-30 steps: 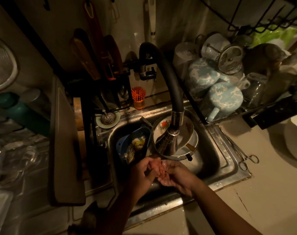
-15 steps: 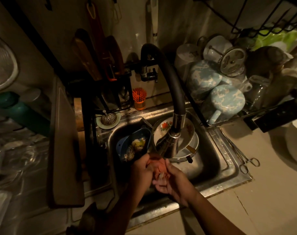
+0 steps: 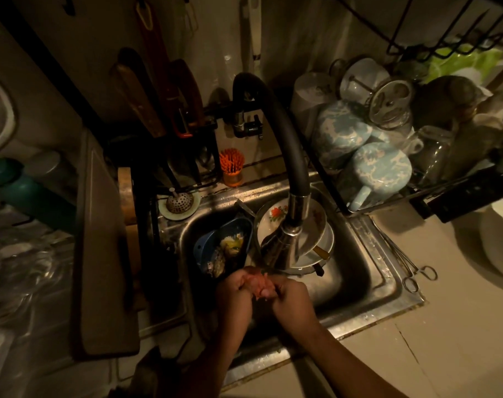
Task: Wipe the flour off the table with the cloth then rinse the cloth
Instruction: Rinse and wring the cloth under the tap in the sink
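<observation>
A small reddish cloth (image 3: 257,284) is bunched between both my hands over the steel sink (image 3: 368,285). My left hand (image 3: 233,294) grips its left side and my right hand (image 3: 291,295) grips its right side, fingers curled round it. The hands are pressed close together just below the chrome head of the black tap (image 3: 283,245). Most of the cloth is hidden inside my fingers. The light is dim, and I cannot tell whether water is running.
Stacked plates (image 3: 316,225) and a blue strainer basket of scraps (image 3: 224,248) lie in the sink. A dish rack with mugs (image 3: 373,170) stands at the right. Scissors (image 3: 416,277) lie on the counter. A cutting board (image 3: 103,254) sits left.
My hands have closed tighter round the cloth and come together under the tap head; earlier the right palm lay more open beneath the cloth.
</observation>
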